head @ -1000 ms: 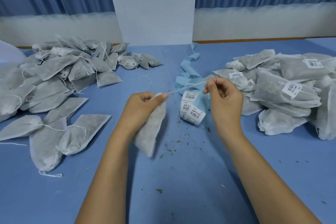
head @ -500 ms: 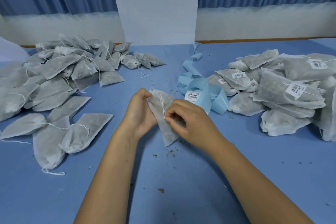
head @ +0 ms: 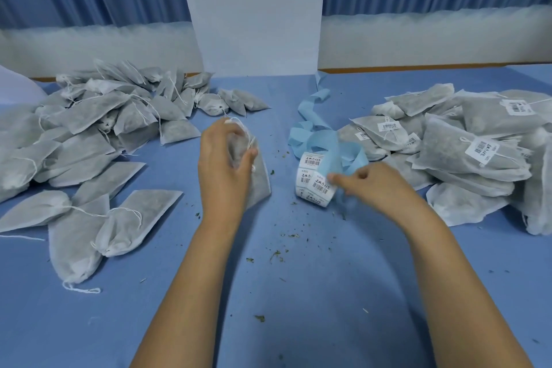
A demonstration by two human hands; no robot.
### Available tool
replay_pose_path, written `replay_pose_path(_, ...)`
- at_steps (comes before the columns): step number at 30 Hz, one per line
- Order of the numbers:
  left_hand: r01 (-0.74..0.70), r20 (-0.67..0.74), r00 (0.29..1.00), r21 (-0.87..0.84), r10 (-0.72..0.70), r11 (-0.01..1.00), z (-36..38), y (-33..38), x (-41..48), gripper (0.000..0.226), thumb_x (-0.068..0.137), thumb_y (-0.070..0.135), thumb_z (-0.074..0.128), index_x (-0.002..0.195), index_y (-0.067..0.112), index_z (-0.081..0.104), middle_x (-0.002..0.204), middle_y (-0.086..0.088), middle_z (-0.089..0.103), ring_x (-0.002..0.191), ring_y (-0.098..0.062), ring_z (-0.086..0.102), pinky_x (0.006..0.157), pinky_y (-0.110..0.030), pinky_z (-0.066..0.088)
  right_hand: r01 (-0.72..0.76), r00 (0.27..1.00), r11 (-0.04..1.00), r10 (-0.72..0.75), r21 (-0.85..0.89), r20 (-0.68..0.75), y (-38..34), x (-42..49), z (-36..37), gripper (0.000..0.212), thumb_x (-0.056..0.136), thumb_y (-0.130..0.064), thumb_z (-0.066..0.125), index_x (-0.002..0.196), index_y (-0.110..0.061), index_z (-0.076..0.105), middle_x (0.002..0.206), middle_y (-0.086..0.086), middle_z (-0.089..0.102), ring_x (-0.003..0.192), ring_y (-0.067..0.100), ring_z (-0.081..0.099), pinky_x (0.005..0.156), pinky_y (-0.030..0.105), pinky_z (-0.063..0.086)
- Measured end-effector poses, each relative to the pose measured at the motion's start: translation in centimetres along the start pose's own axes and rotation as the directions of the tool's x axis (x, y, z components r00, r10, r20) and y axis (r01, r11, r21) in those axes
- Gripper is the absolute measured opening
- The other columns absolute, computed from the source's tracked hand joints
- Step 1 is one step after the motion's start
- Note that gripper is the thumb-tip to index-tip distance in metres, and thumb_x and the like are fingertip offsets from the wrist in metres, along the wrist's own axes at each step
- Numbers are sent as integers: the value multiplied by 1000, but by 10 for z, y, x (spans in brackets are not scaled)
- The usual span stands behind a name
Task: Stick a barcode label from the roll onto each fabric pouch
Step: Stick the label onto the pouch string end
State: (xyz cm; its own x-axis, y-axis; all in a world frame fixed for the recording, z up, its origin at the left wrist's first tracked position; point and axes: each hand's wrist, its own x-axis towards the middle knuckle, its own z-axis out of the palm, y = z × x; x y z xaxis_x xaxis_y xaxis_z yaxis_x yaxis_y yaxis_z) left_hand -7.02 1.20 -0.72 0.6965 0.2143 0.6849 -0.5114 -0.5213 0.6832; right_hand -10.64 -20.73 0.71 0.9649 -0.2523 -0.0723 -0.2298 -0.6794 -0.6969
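Pouch point(head: 260, 179) gripped in left hand point(head: 224, 164), fingers and thumb curled round the upper half by the drawstring point(head: 245, 132), flat lower half showing below the thumb. Right hand point(head: 376, 185) at the roll point(head: 312, 181), fingers curled, thumb tip touching the outer label point(head: 321, 187); too blurred to tell whether an edge is pinched yet. Roll just beside the right fingertips, well apart from the left fingers. Blue liner point(head: 328, 140) trailing away beyond the right fingertips. Labelled pouches point(head: 466, 152) heaped past the right knuckles, bare pouches point(head: 104, 128) past the left knuckles.

Step in hand, by the look of it: peeling one label off for this pouch.

To do it well:
- Catch only a corner with the thumbnail and peel back low along the liner, not straight up, to avoid a curl or tear.
- Pin the roll with the spare right fingers; probably light and likely to skid or unwind under the pull.
- Hold the label by its very edge, glue side away from the fingertips and from the crumbs point(head: 277, 254) lying nearer the wrists.
- Shift the left fingers toward the neck, flat face up, drawstring clear of the landing spot.
- Lay one edge first, then smooth across with the thumb.
- Press firmly: fuzzy fabric, likely a poor hold for glue
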Motion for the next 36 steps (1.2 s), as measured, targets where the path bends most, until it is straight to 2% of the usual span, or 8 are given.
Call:
replay_pose_path(3,-160,112,983,101,148,982,15,-1,-3,17,78,-11,64,83,4,71,111,-7,57,94,-5,49,80,-3,34,-26,955,988,-19,150,295,4,5,10,24,73,-33,80,85,-13,73,80,-7,70,77,11,61,70,25,44)
replay_pose_path(8,-195,433,893,119,125,974,32,-2,-8,19,90,-2,62,104,1,74,109,-10,60,97,-21,59,81,-13,38,15,992,915,-65,404,112,3,13,29,11,82,-14,74,91,-19,73,96,-3,72,81,5,63,70,14,45)
replay_pose_path(12,-156,439,888,0,140,988,28,0,-12,19,90,-1,64,104,3,75,102,4,56,93,-1,54,84,-3,38,145,989,910,-137,388,-49,0,13,30,9,88,-19,68,92,-14,74,87,-3,70,71,3,59,61,11,42)
replay_pose_path(16,-45,320,945,-65,63,997,24,1,-13,18,87,-3,67,99,6,77,93,13,54,88,14,53,79,-2,37,37,995,836,-81,548,56,-4,13,34,29,94,-23,59,94,4,68,77,2,68,63,8,60,63,19,47)
replay_pose_path(19,-189,223,955,-46,194,981,18,3,-12,16,87,3,68,101,6,76,104,6,55,93,4,53,84,-6,39,-18,991,839,-56,543,120,-5,8,34,49,91,-33,62,101,15,61,75,9,63,62,16,51,51,20,37)
replay_pose_path(24,-300,544,799,-12,258,954,17,3,-13,31,83,27,73,110,10,74,128,-3,56,118,-14,48,95,-27,42,18,984,832,-113,555,137,-9,3,42,44,86,-37,68,91,7,66,55,-6,60,45,3,49,42,13,35)
replay_pose_path(32,-10,468,883,-76,45,997,16,-1,-8,11,78,22,81,89,22,79,103,16,60,101,-12,59,86,-45,51,97,925,842,-274,530,265,-10,-1,32,18,91,-30,63,90,-11,66,74,-3,64,64,6,51,59,20,36)
replay_pose_path(36,-16,485,872,-94,60,995,14,-2,-7,9,77,20,82,85,21,79,99,15,62,97,-15,61,80,-49,51,115,936,845,-268,522,227,-13,-3,33,12,89,-23,66,82,-13,62,73,4,58,60,9,47,57,21,33)
